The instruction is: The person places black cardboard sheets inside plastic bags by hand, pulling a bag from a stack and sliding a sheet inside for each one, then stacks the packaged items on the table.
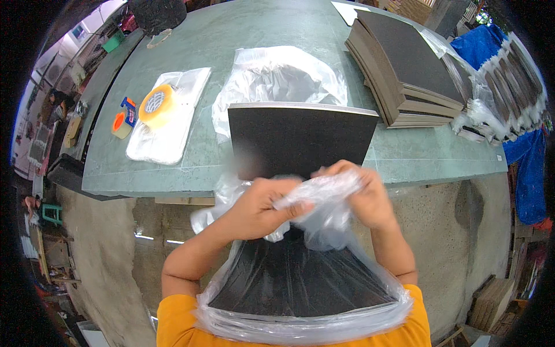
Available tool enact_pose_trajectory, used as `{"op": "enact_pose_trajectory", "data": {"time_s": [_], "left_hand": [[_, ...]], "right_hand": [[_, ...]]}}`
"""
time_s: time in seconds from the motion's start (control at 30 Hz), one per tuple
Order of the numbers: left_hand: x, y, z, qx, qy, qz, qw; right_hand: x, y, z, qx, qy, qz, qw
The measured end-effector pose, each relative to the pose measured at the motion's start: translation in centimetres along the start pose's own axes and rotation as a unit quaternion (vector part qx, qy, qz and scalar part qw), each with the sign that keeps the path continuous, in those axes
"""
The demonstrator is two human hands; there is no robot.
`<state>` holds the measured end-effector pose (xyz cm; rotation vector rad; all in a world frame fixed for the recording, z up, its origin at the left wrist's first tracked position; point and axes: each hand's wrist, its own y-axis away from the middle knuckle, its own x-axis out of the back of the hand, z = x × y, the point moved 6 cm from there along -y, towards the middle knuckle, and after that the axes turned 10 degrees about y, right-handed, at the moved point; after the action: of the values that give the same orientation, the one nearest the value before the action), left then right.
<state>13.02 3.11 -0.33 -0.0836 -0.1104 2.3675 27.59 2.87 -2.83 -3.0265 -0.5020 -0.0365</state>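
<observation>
Both hands are in front of my chest, gathering the loose end of a clear plastic bag (326, 231). My left hand (260, 208) is closed on the bunched film, thumb pointing right. My right hand (367, 194) grips the other side of the bunch and is slightly blurred. Inside the bag, against my body, lies a black panel (300, 277), seen through the stretched film. Just beyond my hands another black panel (300, 136) with a pale edge stands tilted at the table's near edge. Crumpled clear plastic (277, 72) lies behind it.
On the green table (202, 29), a yellow tape roll (156, 107) rests on flat plastic bags (182, 130), beside a blue-and-orange tape dispenser (124, 118). A stack of dark boards (404, 63) stands at right, next to several plastic-wrapped panels (503, 87).
</observation>
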Motion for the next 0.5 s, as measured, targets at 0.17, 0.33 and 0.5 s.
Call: {"op": "enact_pose_trajectory", "data": {"time_s": [0.17,0.33,0.5], "left_hand": [[1.6,-0.2,-0.2,0.080,0.250,0.058,0.963],[0.8,1.3,0.8,0.046,0.057,-0.319,0.945],[0.2,2.4,3.0,-0.006,0.006,-0.380,0.925]], "right_hand": [[-4.3,2.1,0.3,0.009,0.041,-0.331,0.943],[-2.8,2.9,-2.4,0.068,-0.194,-0.408,0.889],[-4.1,3.5,2.9,-0.022,0.397,-0.456,0.796]]}}
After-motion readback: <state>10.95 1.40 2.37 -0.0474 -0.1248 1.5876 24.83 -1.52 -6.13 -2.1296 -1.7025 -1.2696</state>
